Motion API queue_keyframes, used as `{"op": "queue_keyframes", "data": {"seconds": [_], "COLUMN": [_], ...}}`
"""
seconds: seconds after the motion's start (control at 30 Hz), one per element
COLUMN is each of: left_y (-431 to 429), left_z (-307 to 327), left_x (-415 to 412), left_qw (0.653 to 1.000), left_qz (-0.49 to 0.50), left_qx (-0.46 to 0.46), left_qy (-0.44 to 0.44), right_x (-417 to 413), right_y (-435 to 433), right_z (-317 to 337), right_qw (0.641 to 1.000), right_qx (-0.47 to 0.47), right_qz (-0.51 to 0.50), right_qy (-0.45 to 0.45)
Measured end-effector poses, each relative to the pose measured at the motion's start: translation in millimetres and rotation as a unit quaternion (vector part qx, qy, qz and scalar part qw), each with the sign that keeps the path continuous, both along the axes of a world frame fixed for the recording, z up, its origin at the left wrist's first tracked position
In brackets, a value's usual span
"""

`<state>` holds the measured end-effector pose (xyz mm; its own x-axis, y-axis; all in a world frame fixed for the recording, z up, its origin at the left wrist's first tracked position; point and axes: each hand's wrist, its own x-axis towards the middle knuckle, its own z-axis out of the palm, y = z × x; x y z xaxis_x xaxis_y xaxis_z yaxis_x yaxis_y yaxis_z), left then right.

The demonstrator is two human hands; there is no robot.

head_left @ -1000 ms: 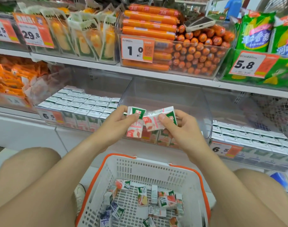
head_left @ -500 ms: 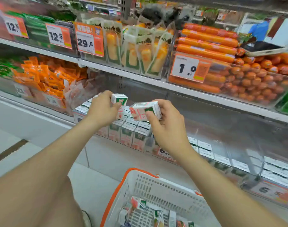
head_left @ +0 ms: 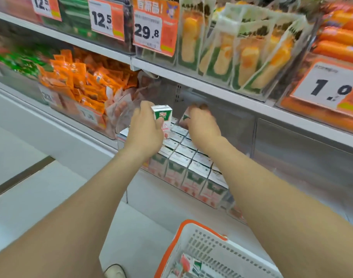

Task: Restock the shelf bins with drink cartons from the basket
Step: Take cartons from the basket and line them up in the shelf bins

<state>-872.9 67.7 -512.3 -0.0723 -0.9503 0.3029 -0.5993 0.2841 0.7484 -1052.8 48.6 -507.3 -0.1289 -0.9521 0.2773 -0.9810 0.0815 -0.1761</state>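
Two hands show: the left hand [head_left: 145, 131] grips one small white, green and pink cardboard drink carton [head_left: 162, 115], and the right hand [head_left: 203, 125] grips a second carton [head_left: 184, 117]. One clear plastic shelf bin [head_left: 122, 125] holds packed rows of cartons [head_left: 183, 155], too blurred to count. One white plastic basket with an orange rim [head_left: 207, 247] holds at least one loose carton [head_left: 189, 264]. Four orange-and-white paper price tags [head_left: 154, 29] line the upper shelf [head_left: 211, 85]. One pale shoe [head_left: 115, 271] shows.

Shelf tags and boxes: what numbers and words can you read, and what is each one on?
"12.5": white-and-orange price tag, top shelf.
"12": cut-off tag left of it.
"29.8": orange tag; its heading is too blurred to read.
"1.0": right-hand tag in front of the orange sausages.
Lower-shelf tag: too blurred.
Carton in the left hand: print too blurred.
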Motion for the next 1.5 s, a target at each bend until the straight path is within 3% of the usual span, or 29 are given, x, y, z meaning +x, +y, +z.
{"op": "queue_keyframes", "data": {"seconds": [0.17,0.4,0.5,0.6,0.7,0.8,0.9,1.0,1.07,1.17,1.3,1.5], "left_y": [2,14,17,20,25,31,29,34,38,40,41,40], "left_z": [0,6,10,13,14,17,8,-6,-12,-12,-11,-13], "left_x": [-4,-10,-13,-14,-14,-14,-12,-11,-13,-15,-15,-17], "left_qw": [1.0,0.998,0.998,0.998,0.994,0.988,0.976,0.921,0.897,0.888,0.884,0.887], "left_qz": [0.005,0.014,-0.012,-0.045,-0.095,-0.15,-0.149,-0.171,-0.182,-0.179,-0.176,-0.178], "left_qx": [-0.005,-0.017,-0.027,-0.036,-0.037,-0.018,0.013,0.083,0.104,0.098,0.091,0.077], "left_qy": [0.009,0.056,0.055,0.032,0.04,0.024,-0.156,-0.34,-0.388,-0.412,-0.423,-0.419], "right_x": [-3,-15,-12,-10,-11,-22,-29,-34,-34,-27,-23,-28], "right_y": [-28,-13,8,40,65,73,81,84,79,65,39,20], "right_z": [-10,-1,16,26,30,30,27,25,25,21,15,4], "right_qw": [0.991,0.981,0.974,0.931,0.941,0.966,0.975,0.985,0.994,0.996,0.989,0.981], "right_qx": [0.091,0.149,0.074,-0.003,-0.01,-0.046,-0.123,-0.139,-0.097,-0.018,0.058,0.177], "right_qz": [-0.004,0.039,0.067,0.149,0.196,0.178,0.115,0.043,-0.006,-0.048,-0.058,-0.042], "right_qy": [-0.096,-0.118,-0.203,-0.333,-0.276,-0.182,-0.146,-0.092,-0.053,-0.072,-0.119,-0.069]}}
